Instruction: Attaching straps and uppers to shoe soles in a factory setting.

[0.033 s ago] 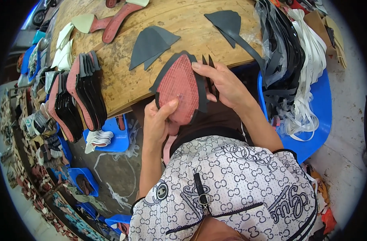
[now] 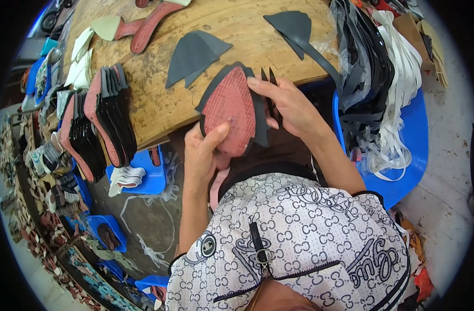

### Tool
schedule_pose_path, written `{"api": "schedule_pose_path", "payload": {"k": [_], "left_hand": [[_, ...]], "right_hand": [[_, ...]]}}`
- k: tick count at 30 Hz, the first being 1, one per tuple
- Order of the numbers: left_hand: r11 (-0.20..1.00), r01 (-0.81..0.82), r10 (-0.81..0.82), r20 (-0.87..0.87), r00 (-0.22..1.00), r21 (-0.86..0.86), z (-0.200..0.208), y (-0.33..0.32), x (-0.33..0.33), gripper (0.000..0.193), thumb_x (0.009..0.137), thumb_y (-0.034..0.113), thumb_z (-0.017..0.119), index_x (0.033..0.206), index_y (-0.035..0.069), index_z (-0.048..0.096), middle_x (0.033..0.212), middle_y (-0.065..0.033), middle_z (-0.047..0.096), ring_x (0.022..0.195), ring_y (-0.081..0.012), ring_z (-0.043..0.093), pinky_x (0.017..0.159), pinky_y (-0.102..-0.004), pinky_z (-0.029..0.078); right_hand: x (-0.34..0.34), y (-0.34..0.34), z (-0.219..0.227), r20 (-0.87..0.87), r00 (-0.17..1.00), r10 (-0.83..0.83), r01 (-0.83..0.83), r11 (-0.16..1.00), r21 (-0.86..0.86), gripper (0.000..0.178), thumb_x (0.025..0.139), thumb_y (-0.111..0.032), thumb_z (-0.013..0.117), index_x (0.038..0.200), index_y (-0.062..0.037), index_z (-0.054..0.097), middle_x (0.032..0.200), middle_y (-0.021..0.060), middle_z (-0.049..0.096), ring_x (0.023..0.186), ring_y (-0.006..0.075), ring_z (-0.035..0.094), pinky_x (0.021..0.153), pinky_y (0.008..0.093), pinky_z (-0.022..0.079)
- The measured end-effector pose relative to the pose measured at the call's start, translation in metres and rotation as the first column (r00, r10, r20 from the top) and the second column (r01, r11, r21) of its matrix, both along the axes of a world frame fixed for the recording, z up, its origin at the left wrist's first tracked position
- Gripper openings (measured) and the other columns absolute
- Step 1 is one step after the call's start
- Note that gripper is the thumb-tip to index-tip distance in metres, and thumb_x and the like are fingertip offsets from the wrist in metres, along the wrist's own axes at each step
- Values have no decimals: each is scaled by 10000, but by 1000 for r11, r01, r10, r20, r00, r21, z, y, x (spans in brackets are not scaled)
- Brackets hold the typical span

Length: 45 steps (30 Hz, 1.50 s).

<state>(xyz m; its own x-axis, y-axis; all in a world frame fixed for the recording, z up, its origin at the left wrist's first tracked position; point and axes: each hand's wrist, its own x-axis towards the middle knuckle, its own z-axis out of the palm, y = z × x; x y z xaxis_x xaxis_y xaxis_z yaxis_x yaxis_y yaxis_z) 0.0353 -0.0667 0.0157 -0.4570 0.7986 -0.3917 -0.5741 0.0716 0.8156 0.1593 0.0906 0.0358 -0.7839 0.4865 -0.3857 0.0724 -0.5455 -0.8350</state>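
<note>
My left hand (image 2: 203,153) grips the lower end of a red textured sole piece (image 2: 229,109), thumb pressed on its face. The red piece lies on a slightly larger black layer (image 2: 260,130) that shows around its edge. My right hand (image 2: 294,106) is closed on black scissors (image 2: 272,85), whose blades stick up beside the sole's upper right edge. Its fingertips touch the top of the red piece. Both hands hold the work just off the front edge of the wooden bench (image 2: 247,46), above my lap.
Grey cut pieces (image 2: 195,54) and a dark one (image 2: 294,26) lie on the bench. A row of stacked red and black soles (image 2: 99,124) stands at its left. Black and white strips (image 2: 377,78) hang over a blue tub (image 2: 408,155). Blue trays (image 2: 149,176) sit below.
</note>
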Motion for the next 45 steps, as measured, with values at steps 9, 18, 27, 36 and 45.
{"api": "schedule_pose_path", "payload": {"k": [9, 18, 27, 36, 45], "left_hand": [[998, 60, -59, -141, 988, 3, -5, 20, 10, 470, 825, 43, 670, 1244, -52, 480, 1158, -146, 609, 1018, -184, 612, 890, -319, 498], [986, -148, -59, -991, 116, -76, -27, -34, -19, 675, 552, 252, 881, 1101, 8, 573, 913, -155, 607, 849, -351, 610, 731, -407, 490], [673, -701, -268, -961, 66, -236, 40, -82, -186, 644, 673, 465, 788, 1115, 22, 635, 944, -207, 681, 847, -373, 654, 748, -419, 493], [872, -431, -2, -880, -476, 231, 49, 12, -154, 680, 780, 291, 777, 1296, -46, 491, 1298, -215, 541, 1218, -365, 500, 1000, -415, 399], [905, -292, -363, -919, -153, -309, -8, 197, -266, 769, 783, 511, 694, 1262, -57, 498, 1244, -298, 549, 1163, -394, 536, 947, -435, 439]], "right_hand": [[3, -2, -40, 80, 981, -176, 171, 983, 65, 261, 956, -292, 563, 764, -114, 563, 587, -66, 488, 436, 36, 421, 384, 208, 323], [30, 76, -9, 45, 913, -404, 203, 549, 811, 398, 987, -371, 465, 1173, -51, 615, 1021, 76, 685, 771, 164, 656, 674, 279, 502], [13, 144, -40, 424, 783, -455, -415, 124, 901, 326, 798, -310, 693, 887, -2, 630, 888, 170, 590, 874, 340, 582, 746, 414, 446], [18, 149, -45, 363, 816, -450, -284, 235, 929, 348, 777, -251, 708, 981, 11, 604, 936, 197, 611, 910, 371, 596, 792, 434, 462], [29, 151, -40, 272, 835, -479, -96, 360, 928, 345, 780, -272, 690, 927, 14, 566, 878, 194, 620, 811, 344, 611, 735, 404, 469]]}}
